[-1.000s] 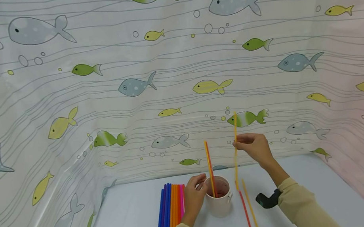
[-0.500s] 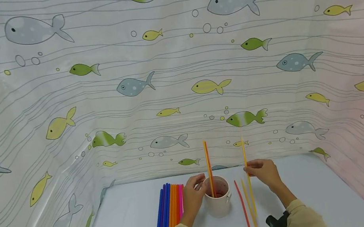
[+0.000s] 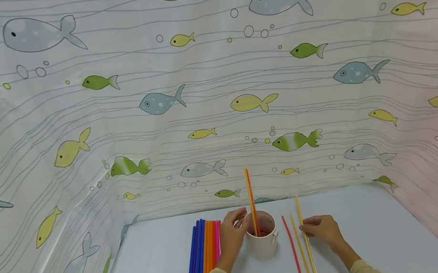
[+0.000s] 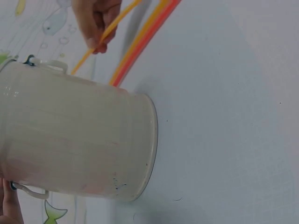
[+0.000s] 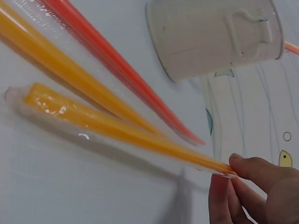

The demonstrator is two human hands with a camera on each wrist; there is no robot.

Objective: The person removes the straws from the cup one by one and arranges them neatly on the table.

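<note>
In the head view my right hand point(image 3: 323, 230) pinches a yellow straw point(image 3: 310, 256) near its far end, low over the white table. The right wrist view shows clear film round this straw point(image 5: 117, 133), and the thumb point(image 5: 252, 170) pressing on its tip. Left of it lie another yellow straw point(image 3: 301, 248) and a red straw point(image 3: 294, 254), side by side. My left hand point(image 3: 231, 238) holds the rim of a small white pail point(image 3: 263, 247) from the left. A yellow and a red straw point(image 3: 250, 194) stand upright in the pail.
To the left of the left hand lies a row of several straws: blue and purple ones point(image 3: 195, 256), orange ones point(image 3: 209, 247) and a pink one point(image 3: 219, 238). A fish-patterned sheet point(image 3: 212, 147) rises behind the table and along both sides.
My right hand has come down toward me with the yellow straw, from raised beside the pail to low at the right of the two lying straws. The left hand stays at the pail.
</note>
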